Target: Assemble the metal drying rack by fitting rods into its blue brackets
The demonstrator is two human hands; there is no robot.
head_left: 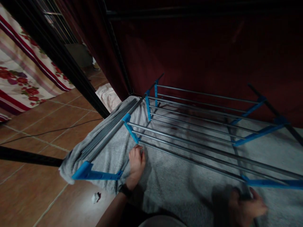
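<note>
A metal drying rack (189,141) with grey rods and blue plastic brackets stands on a grey blanket (170,183). My left hand (136,160), a dark band at its wrist, is closed at the rack's left side tube, just below a blue corner bracket (131,133). Its fingers curl inward, and their undersides are hidden. At the lower right, my right hand (248,206) is around the right side tube, thumb and fingers on either side of it; motion blurs this hand somewhat. Several loose-looking grey rods lie along the rack's left end, beside another blue bracket (94,173).
Dark metal posts (78,75) frame the left side, with a dark red curtain (201,56) behind the rack. Brown floor tiles (47,135) carry a thin black cable (54,130) and a crumpled white scrap (96,197). Floral fabric (28,72) hangs at far left.
</note>
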